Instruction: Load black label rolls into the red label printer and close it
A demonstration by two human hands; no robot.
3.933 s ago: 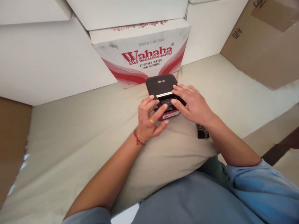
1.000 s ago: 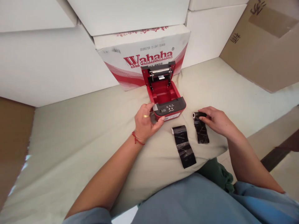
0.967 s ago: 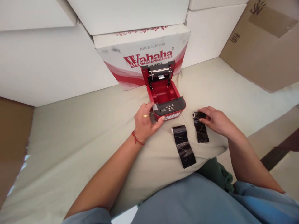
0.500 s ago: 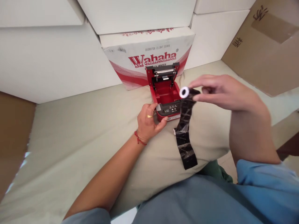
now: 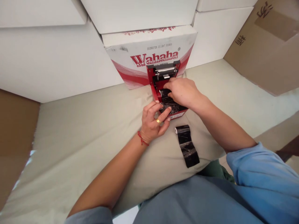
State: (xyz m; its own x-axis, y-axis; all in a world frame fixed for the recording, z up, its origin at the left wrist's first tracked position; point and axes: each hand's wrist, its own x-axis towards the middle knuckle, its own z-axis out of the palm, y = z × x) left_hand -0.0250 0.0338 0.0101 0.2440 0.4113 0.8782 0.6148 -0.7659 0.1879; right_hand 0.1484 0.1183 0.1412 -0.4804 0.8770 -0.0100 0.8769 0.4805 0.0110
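Observation:
A small red label printer (image 5: 178, 115) stands on the cloth with its lid (image 5: 163, 70) raised. In its bay lies a roll of black ribbon (image 5: 166, 97) on a white core, the film draped forward over the printer's front panel. My right hand (image 5: 183, 91) reaches into the bay from the right, its bent fingers on the roll. My left hand (image 5: 154, 119) grips the front left corner, thumb low at the front and a fingertip against the loose film. In front of the printer lies a second core with black ribbon (image 5: 187, 146), its tail unrolled toward me.
A Wahaha carton (image 5: 149, 46) stands right behind the printer, with white boxes (image 5: 58, 62) stacked around it. Brown cardboard boxes flank the bed-like surface, one at right (image 5: 263, 53) and one at left (image 5: 16, 137). Pale cloth (image 5: 81, 130) covers the surface.
My right hand has carried the ribbon roll left and down into the printer bay. My left hand's fingers have shifted over the front corner, one now reaching the film.

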